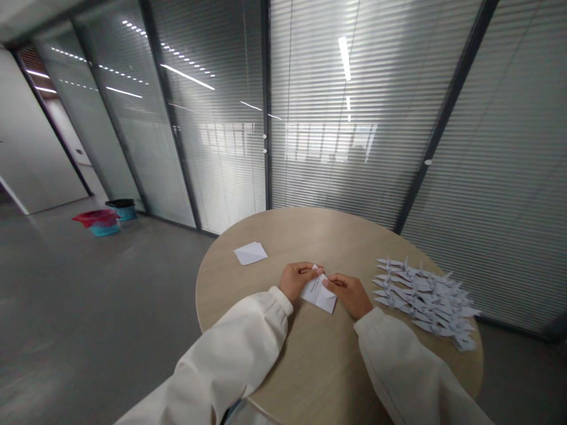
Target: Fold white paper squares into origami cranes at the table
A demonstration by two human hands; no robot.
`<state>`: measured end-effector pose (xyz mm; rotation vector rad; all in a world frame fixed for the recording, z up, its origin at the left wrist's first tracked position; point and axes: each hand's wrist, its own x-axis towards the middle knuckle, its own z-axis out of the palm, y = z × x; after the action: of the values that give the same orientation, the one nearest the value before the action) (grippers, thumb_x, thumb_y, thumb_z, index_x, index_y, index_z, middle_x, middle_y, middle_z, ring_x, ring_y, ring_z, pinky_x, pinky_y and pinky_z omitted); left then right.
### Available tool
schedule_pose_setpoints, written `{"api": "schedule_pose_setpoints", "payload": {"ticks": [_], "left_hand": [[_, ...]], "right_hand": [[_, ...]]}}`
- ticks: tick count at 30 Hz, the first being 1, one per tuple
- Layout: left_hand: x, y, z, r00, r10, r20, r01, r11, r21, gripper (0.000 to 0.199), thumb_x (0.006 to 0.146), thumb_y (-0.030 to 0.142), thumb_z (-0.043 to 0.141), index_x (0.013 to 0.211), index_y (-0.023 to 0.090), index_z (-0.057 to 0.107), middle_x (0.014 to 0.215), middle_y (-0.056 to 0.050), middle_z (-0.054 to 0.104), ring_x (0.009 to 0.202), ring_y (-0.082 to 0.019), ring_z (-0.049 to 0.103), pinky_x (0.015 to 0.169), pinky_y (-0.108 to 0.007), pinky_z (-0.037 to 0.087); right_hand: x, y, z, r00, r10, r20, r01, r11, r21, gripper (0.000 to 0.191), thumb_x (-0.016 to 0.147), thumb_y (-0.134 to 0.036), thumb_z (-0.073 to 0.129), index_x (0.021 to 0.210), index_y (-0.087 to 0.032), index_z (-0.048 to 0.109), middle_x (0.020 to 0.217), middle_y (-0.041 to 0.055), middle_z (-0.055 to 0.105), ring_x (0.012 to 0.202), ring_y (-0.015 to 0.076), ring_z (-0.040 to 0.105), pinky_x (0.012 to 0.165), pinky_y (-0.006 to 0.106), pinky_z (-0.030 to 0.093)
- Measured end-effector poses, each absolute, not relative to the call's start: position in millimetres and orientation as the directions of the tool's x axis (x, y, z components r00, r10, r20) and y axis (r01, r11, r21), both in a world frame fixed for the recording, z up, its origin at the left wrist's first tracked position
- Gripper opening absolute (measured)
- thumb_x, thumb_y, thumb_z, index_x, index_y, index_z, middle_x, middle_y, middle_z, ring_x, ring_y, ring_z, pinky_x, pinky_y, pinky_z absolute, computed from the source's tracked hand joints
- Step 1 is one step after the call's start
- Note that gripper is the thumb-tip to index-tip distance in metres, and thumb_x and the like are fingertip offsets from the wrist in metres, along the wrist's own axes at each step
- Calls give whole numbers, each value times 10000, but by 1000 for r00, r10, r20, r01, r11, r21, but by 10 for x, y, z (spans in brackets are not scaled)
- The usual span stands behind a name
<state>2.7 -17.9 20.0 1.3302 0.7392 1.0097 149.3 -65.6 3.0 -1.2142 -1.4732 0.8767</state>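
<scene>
Left hand (297,281) and right hand (349,293) clamp the paper (319,298) between fingers — its free part faces the table's near edge (261,404).

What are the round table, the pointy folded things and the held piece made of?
Round table: probably wood or wood-look laminate, smooth; it's tan with faint streaks.
Pointy folded things: likely paper, matte white; they have thin, sharp points.
Held piece: seems to be paper too, matte; it's thin, white and folded, with dark print.

A red-lined bin (103,228) stands beside a black-lined bin (126,211).
</scene>
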Motion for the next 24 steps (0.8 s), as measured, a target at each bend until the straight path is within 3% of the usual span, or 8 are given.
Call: {"api": "schedule_pose_setpoints", "payload": {"ticks": [18,24], "left_hand": [[-10,-187,196,341,925,170,-9,-178,984,421,551,495,631,650,87,650,509,-18,565,430,-78,449,407,-184,306],[-20,-219,235,321,926,200,78,-237,968,431,614,509,567,626,85,643,478,-3,516,422,-66,409,393,-173,280]], "right_hand": [[1464,-674,68,-10,984,179,247,176,-953,295,639,-409,600,738,-133,634,703,46,675,635,181,612,578,257,460],[1463,-673,66,-12,984,179,294,174,-940,273,645,-398,591,717,-138,633,695,44,673,619,174,609,559,252,451]]}}
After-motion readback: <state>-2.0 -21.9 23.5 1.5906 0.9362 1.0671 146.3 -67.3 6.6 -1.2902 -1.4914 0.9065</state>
